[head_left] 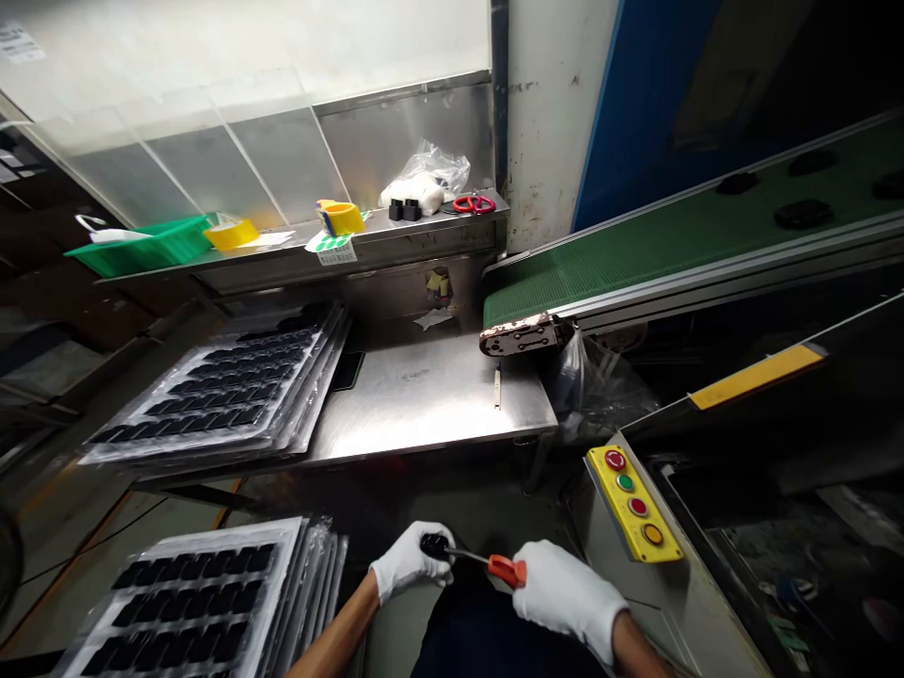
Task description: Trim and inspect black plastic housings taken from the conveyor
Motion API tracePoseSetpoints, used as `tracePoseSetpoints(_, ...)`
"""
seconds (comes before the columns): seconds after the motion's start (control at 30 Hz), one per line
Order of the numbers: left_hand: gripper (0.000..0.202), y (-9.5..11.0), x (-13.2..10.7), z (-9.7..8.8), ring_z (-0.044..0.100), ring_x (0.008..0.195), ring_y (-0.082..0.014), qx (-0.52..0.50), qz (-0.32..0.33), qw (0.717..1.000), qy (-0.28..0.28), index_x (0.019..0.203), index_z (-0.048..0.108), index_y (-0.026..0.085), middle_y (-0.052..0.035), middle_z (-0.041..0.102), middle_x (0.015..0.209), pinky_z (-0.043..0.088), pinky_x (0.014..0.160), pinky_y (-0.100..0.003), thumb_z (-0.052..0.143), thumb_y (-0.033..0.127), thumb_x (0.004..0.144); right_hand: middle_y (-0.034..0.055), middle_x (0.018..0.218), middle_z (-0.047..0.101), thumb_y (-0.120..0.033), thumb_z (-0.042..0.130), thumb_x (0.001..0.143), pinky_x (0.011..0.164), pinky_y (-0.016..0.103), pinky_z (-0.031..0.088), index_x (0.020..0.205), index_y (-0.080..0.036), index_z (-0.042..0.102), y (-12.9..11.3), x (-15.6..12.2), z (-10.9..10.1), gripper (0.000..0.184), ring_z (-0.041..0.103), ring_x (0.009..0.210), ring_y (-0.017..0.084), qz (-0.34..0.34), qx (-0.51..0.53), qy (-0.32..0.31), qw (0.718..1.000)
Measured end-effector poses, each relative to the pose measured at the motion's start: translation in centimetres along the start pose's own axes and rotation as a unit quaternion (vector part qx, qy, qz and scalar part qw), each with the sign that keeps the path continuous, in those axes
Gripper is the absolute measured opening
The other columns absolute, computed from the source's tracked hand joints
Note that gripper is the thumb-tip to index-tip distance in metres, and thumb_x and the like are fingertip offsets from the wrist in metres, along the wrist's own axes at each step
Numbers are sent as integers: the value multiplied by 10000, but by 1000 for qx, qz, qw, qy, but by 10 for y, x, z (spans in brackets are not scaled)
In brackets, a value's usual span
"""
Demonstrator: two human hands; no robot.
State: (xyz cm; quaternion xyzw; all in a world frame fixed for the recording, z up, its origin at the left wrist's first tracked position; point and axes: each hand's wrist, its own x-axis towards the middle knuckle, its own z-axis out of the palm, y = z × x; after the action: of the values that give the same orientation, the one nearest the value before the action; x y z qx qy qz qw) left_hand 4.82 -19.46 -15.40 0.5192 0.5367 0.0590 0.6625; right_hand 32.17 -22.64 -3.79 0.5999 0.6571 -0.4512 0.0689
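My left hand (415, 563), in a white glove, is closed around a small black part (434, 544) low in the middle of the head view. My right hand (565, 593), also gloved in white, grips the orange-red handle of a tool with a thin metal shaft (503, 569), much like a screwdriver. The shaft points left, and its tip meets the black part. Whether the tip goes into the part or only touches it, I cannot tell. Both hands are above my dark-clothed lap, in front of the metal table (395, 405).
Stacked trays of black parts stand on the table (212, 377) and lower left (184, 603). A green conveyor (636, 254) carries black parts at right, above a yellow button box (634, 504). The shelf holds a green basket (155, 243), yellow tape (343, 218) and red-handled scissors (473, 203).
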Motion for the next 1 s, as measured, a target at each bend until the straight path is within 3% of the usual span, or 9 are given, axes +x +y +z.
tracePoseSetpoints(0.1, 133, 2, 1, 1, 608, 584, -95, -46, 6, 999, -7, 883, 628, 115, 23, 632, 720, 532, 542, -233, 630, 247, 895, 1, 614, 658, -184, 609, 731, 447, 234, 305, 764, -155, 701, 5, -3, -3, 102, 491, 445, 111, 8, 9, -4, 1000)
tracePoseSetpoints(0.33, 136, -9, 7, -6, 647, 700, -132, -190, 51, 980, -8, 967, 625, 121, -6, 657, 815, 553, 608, -269, 647, 220, 877, 14, 585, 636, -180, 586, 661, 431, 250, 284, 713, -161, 696, 7, -5, 1, 123, 457, 428, 121, 9, 56, 25, 998)
tracePoseSetpoints(0.43, 263, -17, 6, -14, 660, 927, -202, -274, 89, 957, -23, 1074, 616, 142, -65, 671, 1048, 565, 796, -394, 664, 290, 861, 3, 532, 580, -164, 564, 627, 401, 263, 246, 661, -177, 672, 5, -6, 6, 114, 408, 399, 117, 9, 85, 37, 996)
tracePoseSetpoints(0.53, 426, -26, 4, -20, 559, 1187, -286, -348, 137, 927, -33, 1147, 606, 173, -102, 596, 1284, 458, 991, -539, 672, 447, 827, -41, 475, 476, -162, 541, 627, 382, 261, 212, 619, -201, 622, 5, -10, 10, 90, 356, 386, 101, -6, 115, 37, 993)
tracePoseSetpoints(0.67, 530, -36, 0, -18, 513, 1239, -326, -391, 154, 906, -53, 1196, 594, 184, -120, 569, 1328, 428, 1004, -584, 695, 504, 785, -63, 477, 443, -168, 537, 638, 387, 253, 203, 620, -209, 576, 6, -13, 15, 59, 353, 407, 89, -24, 131, 42, 990)
tracePoseSetpoints(0.77, 459, -36, -2, -14, 575, 1156, -290, -393, 138, 907, -58, 1216, 578, 181, -112, 582, 1297, 497, 943, -532, 676, 416, 834, -56, 481, 468, -166, 548, 636, 395, 259, 204, 622, -202, 574, 10, -13, 16, 46, 369, 408, 93, -20, 126, 42, 991)
tracePoseSetpoints(0.87, 286, -29, 0, -10, 661, 832, -168, -369, 112, 921, -50, 1121, 604, 147, -66, 664, 1052, 579, 692, -329, 638, 305, 885, -59, 466, 455, -149, 557, 637, 397, 266, 196, 613, -197, 576, 11, -10, 11, 57, 357, 387, 92, -17, 113, 34, 993)
tracePoseSetpoints(0.93, 165, -21, 3, -8, 603, 597, -90, -342, 86, 935, -46, 1007, 623, 121, -7, 656, 829, 511, 502, -206, 621, 248, 902, -69, 461, 438, -141, 562, 660, 403, 261, 207, 614, -194, 578, 10, -9, 6, 71, 334, 377, 87, -18, 100, 32, 994)
tracePoseSetpoints(1.0, 97, -10, 6, -5, 540, 487, -56, -320, 56, 945, -36, 920, 626, 109, 34, 615, 698, 445, 418, -161, 614, 204, 905, -83, 459, 426, -152, 585, 703, 418, 243, 240, 612, -187, 571, 7, -7, 2, 99, 321, 378, 82, -17, 86, 31, 996)
